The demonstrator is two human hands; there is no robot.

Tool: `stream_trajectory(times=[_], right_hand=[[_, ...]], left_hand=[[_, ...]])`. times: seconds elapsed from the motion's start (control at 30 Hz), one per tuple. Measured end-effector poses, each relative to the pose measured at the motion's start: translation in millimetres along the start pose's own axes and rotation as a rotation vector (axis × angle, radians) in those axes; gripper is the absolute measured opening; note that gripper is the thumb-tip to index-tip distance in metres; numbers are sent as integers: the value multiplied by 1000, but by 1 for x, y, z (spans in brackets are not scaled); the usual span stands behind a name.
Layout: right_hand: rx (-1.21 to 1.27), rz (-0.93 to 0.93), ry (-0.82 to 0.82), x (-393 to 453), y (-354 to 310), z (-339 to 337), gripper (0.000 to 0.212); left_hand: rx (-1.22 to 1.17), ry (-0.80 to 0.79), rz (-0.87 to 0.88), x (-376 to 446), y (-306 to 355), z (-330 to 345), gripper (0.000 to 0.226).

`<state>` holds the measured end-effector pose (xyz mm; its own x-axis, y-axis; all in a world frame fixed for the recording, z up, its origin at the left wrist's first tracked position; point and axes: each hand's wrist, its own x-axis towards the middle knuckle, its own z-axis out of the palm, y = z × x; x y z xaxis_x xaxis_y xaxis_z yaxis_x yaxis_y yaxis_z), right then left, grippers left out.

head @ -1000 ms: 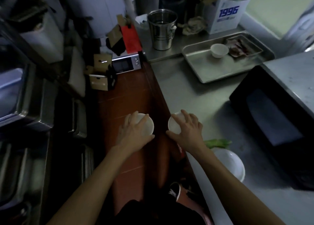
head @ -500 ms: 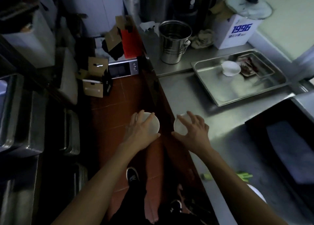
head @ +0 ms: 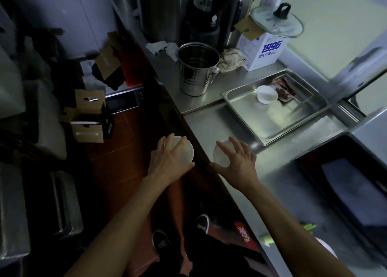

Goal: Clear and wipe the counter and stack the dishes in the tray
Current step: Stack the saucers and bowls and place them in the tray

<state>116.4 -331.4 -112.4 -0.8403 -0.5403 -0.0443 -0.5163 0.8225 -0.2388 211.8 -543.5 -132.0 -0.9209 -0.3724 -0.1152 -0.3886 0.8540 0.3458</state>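
Note:
My left hand [head: 169,160] grips a small white bowl [head: 185,149] from above, held over the red floor just off the counter's edge. A second white bowl [head: 219,156] is gripped the same way by my right hand [head: 238,161], above the steel counter [head: 211,121] near its left edge. Ahead to the right lies a steel tray [head: 272,126] with one white bowl [head: 267,94] in its far part and some red-brown wrappers [head: 283,88] behind it. Part of a white plate [head: 326,249] shows at the bottom right by my forearm.
A steel bucket [head: 198,69] stands on the counter behind the tray, with a rag [head: 232,60] and a white "1996" box [head: 263,52] under a glass lid. A black appliance [head: 351,182] fills the right. Green scraps [head: 307,226] lie on the counter. Cardboard boxes [head: 88,117] sit on the floor.
I have stepped forward along the counter with a bowl in each hand; the tray and bucket are nearer, and the white plate and green scraps have slid to the bottom right.

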Motion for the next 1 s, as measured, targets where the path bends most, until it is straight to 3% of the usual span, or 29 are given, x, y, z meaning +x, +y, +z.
stream_trajectory(times=[0.27,0.5,1.0], right_hand=[[72,86,43,49,34,3,74],[262,172,112,106,87,0,73],[313,510,192,123,190,-15,77]], left_hand=[[6,-44,91,67,36,-7,75],[116,-145,196,147,79,-12,91],[150,-178,536,266,204,30,84]])
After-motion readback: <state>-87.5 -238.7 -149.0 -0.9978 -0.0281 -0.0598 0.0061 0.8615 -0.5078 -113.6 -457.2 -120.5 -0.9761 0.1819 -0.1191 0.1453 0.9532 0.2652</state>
